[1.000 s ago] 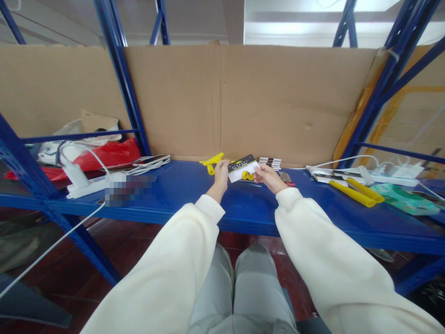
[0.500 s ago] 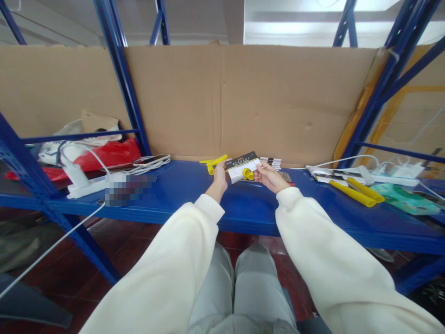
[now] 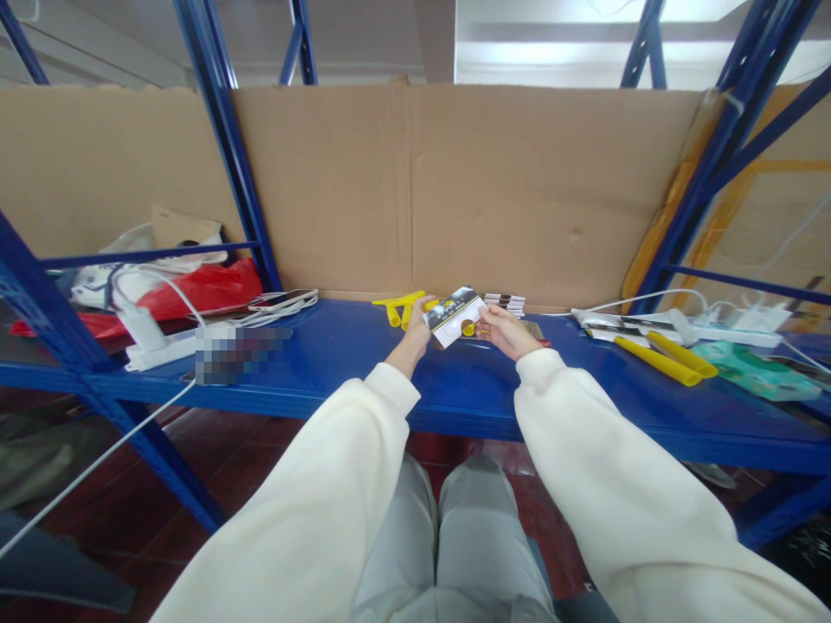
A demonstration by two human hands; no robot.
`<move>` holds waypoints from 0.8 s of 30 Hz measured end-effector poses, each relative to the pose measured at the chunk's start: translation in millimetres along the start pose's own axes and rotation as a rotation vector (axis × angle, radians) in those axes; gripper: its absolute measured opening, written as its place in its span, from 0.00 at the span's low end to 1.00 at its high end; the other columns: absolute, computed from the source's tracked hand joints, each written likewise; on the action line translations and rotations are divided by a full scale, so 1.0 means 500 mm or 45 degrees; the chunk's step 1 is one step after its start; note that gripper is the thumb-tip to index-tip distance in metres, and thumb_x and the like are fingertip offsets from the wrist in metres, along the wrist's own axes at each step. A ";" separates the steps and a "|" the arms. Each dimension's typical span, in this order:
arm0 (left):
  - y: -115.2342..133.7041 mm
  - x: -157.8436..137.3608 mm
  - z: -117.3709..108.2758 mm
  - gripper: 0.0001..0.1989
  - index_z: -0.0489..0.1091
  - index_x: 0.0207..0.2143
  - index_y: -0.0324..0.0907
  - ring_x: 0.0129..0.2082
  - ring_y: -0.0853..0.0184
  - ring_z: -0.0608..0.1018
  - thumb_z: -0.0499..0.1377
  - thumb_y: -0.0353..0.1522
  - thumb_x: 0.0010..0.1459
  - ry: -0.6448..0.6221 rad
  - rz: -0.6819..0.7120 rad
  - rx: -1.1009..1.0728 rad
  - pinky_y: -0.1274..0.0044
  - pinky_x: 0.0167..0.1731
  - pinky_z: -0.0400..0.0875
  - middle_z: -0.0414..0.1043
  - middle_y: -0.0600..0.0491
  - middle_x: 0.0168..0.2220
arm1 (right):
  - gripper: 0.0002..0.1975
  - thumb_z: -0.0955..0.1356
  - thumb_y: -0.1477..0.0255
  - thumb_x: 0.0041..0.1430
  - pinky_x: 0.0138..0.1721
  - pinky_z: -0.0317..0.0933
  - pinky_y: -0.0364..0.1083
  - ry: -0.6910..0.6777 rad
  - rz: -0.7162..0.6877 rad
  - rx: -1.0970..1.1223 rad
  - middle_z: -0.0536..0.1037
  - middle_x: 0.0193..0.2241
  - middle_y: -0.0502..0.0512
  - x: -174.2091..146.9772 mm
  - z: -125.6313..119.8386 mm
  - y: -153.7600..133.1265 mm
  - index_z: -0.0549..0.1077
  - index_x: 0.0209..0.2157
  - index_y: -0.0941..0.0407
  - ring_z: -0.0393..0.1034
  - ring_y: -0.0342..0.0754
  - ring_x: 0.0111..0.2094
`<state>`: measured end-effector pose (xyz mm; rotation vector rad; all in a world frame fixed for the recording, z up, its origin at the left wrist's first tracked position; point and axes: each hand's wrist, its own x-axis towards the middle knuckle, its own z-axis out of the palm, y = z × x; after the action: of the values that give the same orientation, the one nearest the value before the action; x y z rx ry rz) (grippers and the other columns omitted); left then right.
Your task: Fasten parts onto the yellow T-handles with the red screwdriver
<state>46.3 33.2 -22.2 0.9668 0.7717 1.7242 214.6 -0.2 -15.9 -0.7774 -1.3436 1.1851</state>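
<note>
Above the blue shelf I hold a printed card (image 3: 453,316), black, white and yellow with a glossy picture on its upper part. My left hand (image 3: 414,336) has its fingers closed on the card's left edge. At the lower right corner my right hand (image 3: 503,330) pinches the card. Some yellow shows at that lower edge by my right fingers; I cannot tell whether it is print or a tube. Several yellow tubes (image 3: 393,313) lie just behind my left hand. A stack of white and black cards (image 3: 505,303) sits behind my right hand.
The blue shelf (image 3: 351,363) backs onto a cardboard wall (image 3: 519,190). On the right are two long yellow tubes (image 3: 657,361), a green packet (image 3: 756,370) and a power strip with cables (image 3: 740,331). Another power strip (image 3: 169,346) and a red bag (image 3: 201,290) lie left.
The card has turned in my hands, from a face with a black band and white area to one with a picture. The yellow tube ends seen by it are now mostly hidden.
</note>
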 end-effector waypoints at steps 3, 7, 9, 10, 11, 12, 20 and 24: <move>-0.001 -0.001 0.000 0.18 0.69 0.38 0.46 0.27 0.71 0.77 0.70 0.26 0.45 -0.005 -0.026 0.059 0.80 0.31 0.74 0.72 0.60 0.27 | 0.20 0.80 0.59 0.44 0.29 0.65 0.43 0.016 0.002 0.005 0.75 0.24 0.47 0.002 0.001 0.001 0.70 0.28 0.53 0.68 0.42 0.25; 0.005 -0.002 -0.001 0.24 0.67 0.40 0.45 0.24 0.73 0.74 0.72 0.24 0.42 0.037 -0.018 0.193 0.84 0.23 0.68 0.70 0.59 0.30 | 0.19 0.79 0.59 0.42 0.25 0.63 0.43 0.152 -0.095 -0.018 0.76 0.23 0.50 0.015 -0.009 0.006 0.71 0.26 0.54 0.67 0.44 0.25; 0.009 0.000 -0.004 0.21 0.67 0.39 0.45 0.24 0.73 0.74 0.69 0.25 0.44 0.079 -0.031 0.225 0.83 0.21 0.66 0.70 0.58 0.31 | 0.17 0.77 0.61 0.44 0.22 0.60 0.43 0.267 -0.166 -0.036 0.74 0.21 0.50 0.025 -0.019 0.008 0.69 0.24 0.54 0.65 0.43 0.22; 0.011 0.003 -0.007 0.18 0.67 0.39 0.45 0.24 0.72 0.74 0.68 0.25 0.46 0.104 -0.039 0.228 0.83 0.20 0.66 0.70 0.58 0.31 | 0.16 0.76 0.63 0.45 0.20 0.58 0.42 0.336 -0.198 -0.038 0.73 0.20 0.49 0.030 -0.025 0.007 0.68 0.23 0.54 0.64 0.42 0.21; 0.012 0.006 -0.010 0.16 0.66 0.38 0.45 0.25 0.72 0.75 0.66 0.26 0.47 0.128 -0.041 0.220 0.83 0.21 0.66 0.70 0.58 0.31 | 0.15 0.75 0.64 0.45 0.19 0.57 0.42 0.409 -0.224 -0.038 0.72 0.19 0.48 0.034 -0.032 0.006 0.66 0.23 0.53 0.63 0.42 0.19; 0.012 0.010 -0.013 0.14 0.66 0.37 0.45 0.26 0.71 0.75 0.65 0.26 0.47 0.147 -0.034 0.205 0.82 0.22 0.67 0.70 0.58 0.31 | 0.14 0.74 0.65 0.46 0.17 0.55 0.41 0.485 -0.241 -0.038 0.71 0.18 0.47 0.037 -0.038 0.004 0.65 0.23 0.53 0.62 0.41 0.18; -0.001 0.025 -0.021 0.17 0.69 0.40 0.46 0.29 0.69 0.74 0.62 0.24 0.47 0.209 -0.014 0.125 0.78 0.33 0.69 0.69 0.57 0.30 | 0.12 0.73 0.69 0.50 0.14 0.53 0.39 0.914 -0.225 -0.079 0.66 0.18 0.40 0.042 -0.090 -0.007 0.65 0.31 0.51 0.59 0.38 0.14; -0.004 0.020 -0.018 0.20 0.69 0.45 0.45 0.28 0.69 0.75 0.63 0.25 0.47 0.193 -0.064 0.093 0.77 0.34 0.69 0.70 0.57 0.29 | 0.18 0.75 0.62 0.51 0.15 0.53 0.39 0.947 -0.274 -0.075 0.65 0.17 0.40 0.052 -0.116 -0.003 0.62 0.29 0.50 0.60 0.39 0.15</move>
<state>37.2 42.9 -25.7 0.8648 0.9549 1.7498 266.9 35.7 -14.2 -0.9633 -0.8108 0.5880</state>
